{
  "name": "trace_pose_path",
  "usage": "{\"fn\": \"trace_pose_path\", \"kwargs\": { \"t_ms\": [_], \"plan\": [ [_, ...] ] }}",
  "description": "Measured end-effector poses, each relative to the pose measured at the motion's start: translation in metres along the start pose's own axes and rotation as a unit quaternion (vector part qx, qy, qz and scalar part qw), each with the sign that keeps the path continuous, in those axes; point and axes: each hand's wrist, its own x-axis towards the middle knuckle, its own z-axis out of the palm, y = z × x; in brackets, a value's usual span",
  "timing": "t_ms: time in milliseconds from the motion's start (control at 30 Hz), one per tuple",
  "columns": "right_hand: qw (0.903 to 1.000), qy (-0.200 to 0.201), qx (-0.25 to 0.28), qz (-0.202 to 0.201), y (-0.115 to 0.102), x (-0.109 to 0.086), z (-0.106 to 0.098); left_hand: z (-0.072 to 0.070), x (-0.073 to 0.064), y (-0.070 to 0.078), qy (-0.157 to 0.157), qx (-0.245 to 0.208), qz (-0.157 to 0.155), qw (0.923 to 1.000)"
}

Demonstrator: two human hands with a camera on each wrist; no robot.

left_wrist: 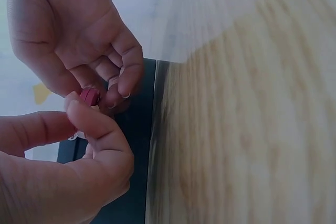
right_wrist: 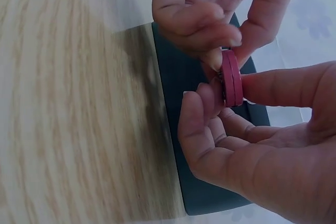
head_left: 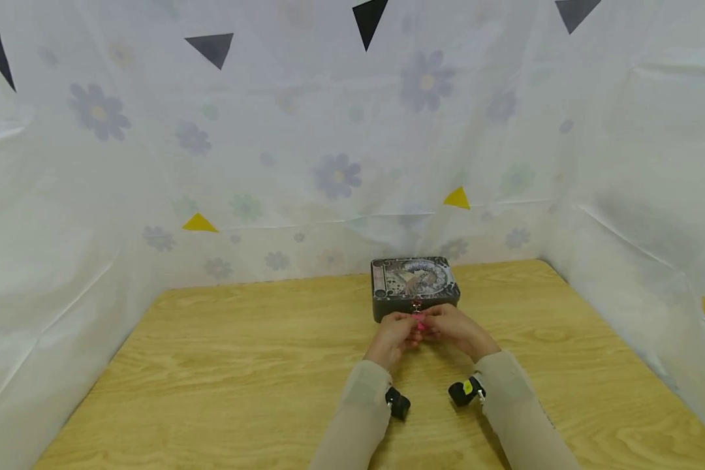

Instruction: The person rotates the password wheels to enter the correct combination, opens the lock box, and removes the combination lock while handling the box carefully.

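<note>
Pale sleeves (head_left: 352, 414) lead to left hand (head_left: 391, 337) and right hand (head_left: 456, 328), both pinching a pink lock (right_wrist: 232, 80) best steadied against the box (head_left: 414, 277).

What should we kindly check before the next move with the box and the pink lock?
1. Box resting flat on the table: ok.
2. Box closed: ok, no gap shows.
3. Left hand on the pink lock: ok, pinching it.
4. Right hand on the pink lock: ok, pinching it too.
5. Pink lock fully visible from the head camera: not ok, partly covered.
6. Pink lock fastened or open: cannot tell.
</note>
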Motion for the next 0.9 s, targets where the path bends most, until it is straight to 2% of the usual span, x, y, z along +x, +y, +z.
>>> {"fn": "trace_pose_path", "kwargs": {
  "t_ms": [300,600,900],
  "plan": [
    [1.0,0.001,0.006,-0.004,0.0003,0.001,0.0023,-0.0005,-0.0003,0.0006,0.004,0.005,-0.001,1.0],
    [0.9998,0.002,0.019,0.009,0.0026,0.0035,0.0007,-0.0014,-0.0015,0.0,0.003,0.013,0.01,0.9999],
    [0.9991,0.01,0.038,0.017,0.0,0.0036,0.0012,-0.0011,-0.0001,-0.0001,0.006,-0.002,0.01,0.9999]
  ]
}}
